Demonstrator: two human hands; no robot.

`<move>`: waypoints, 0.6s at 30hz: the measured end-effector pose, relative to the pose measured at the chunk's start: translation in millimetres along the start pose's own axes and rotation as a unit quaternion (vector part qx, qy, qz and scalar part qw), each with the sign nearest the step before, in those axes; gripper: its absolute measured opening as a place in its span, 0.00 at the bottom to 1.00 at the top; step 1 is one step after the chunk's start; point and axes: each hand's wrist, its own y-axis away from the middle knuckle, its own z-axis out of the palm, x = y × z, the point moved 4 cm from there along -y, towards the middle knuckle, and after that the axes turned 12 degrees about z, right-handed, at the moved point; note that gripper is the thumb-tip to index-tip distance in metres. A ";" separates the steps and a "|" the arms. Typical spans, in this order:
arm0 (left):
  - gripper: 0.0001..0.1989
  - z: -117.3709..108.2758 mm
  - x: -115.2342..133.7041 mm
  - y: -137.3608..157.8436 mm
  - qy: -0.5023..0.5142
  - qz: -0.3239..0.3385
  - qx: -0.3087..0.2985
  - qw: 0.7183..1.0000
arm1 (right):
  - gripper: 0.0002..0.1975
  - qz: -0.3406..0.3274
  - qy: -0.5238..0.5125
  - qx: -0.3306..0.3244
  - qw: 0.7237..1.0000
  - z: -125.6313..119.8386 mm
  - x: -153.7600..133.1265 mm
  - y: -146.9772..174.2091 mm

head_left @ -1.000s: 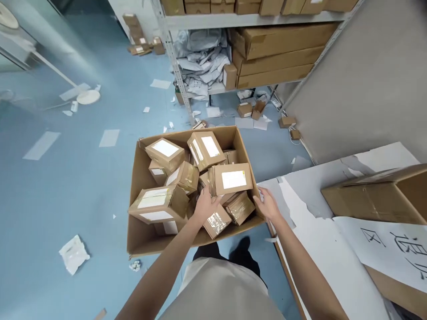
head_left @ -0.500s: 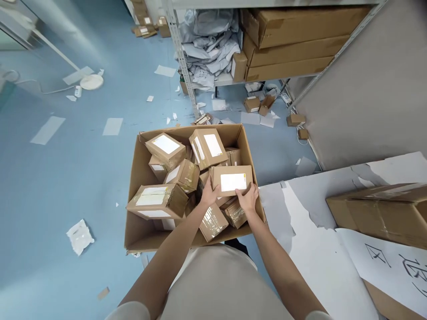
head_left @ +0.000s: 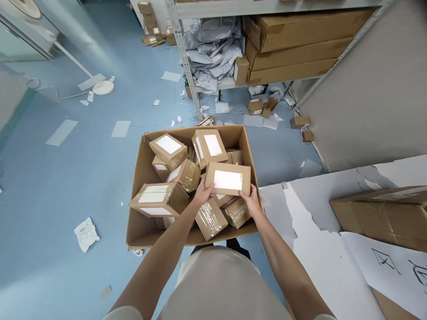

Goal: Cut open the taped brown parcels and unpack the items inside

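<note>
Between both hands I hold a small brown cardboard box [head_left: 227, 178] with a white label on top, over the right part of a large open carton [head_left: 136, 173]. My left hand [head_left: 203, 193] is closed on its left front corner. My right hand [head_left: 251, 200] grips the right front corner, the thumb on its near edge. Several other labelled boxes fill the carton: a tilted one [head_left: 209, 147] behind the held box, a taped one [head_left: 211, 218] below my left hand, and a wide taped one [head_left: 160, 199] at the left. The undersides of my fingers are hidden.
A metal shelf [head_left: 188, 66] at the back bears grey mailing bags [head_left: 213, 55] and long cartons [head_left: 300, 49]. To the right stands a white-covered table [head_left: 313, 249] with a carton [head_left: 376, 218]. Paper scraps and a white plastic bag [head_left: 86, 234] lie on the blue floor.
The held box has shifted slightly left and turned a little, its right side now lower. Both hands have moved with it. The whole view has shifted slightly.
</note>
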 end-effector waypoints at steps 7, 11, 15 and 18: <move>0.38 -48.0 40.3 50.2 -0.008 0.023 -0.023 0.999 | 0.41 -0.031 -0.079 -0.099 0.992 5.8 -26.9 40.9; 0.47 -65.1 35.6 73.1 -0.051 0.038 -0.057 0.996 | 0.46 -0.044 -0.072 -0.110 0.990 30.7 -18.6 54.3; 0.47 -75.6 28.9 72.0 -0.097 0.027 -0.070 0.992 | 0.39 -0.034 -0.082 -0.096 0.991 47.3 -4.5 53.5; 0.46 -82.1 33.9 66.8 -0.132 0.033 -0.096 0.986 | 0.38 -0.039 -0.094 -0.071 0.992 50.6 -2.3 53.5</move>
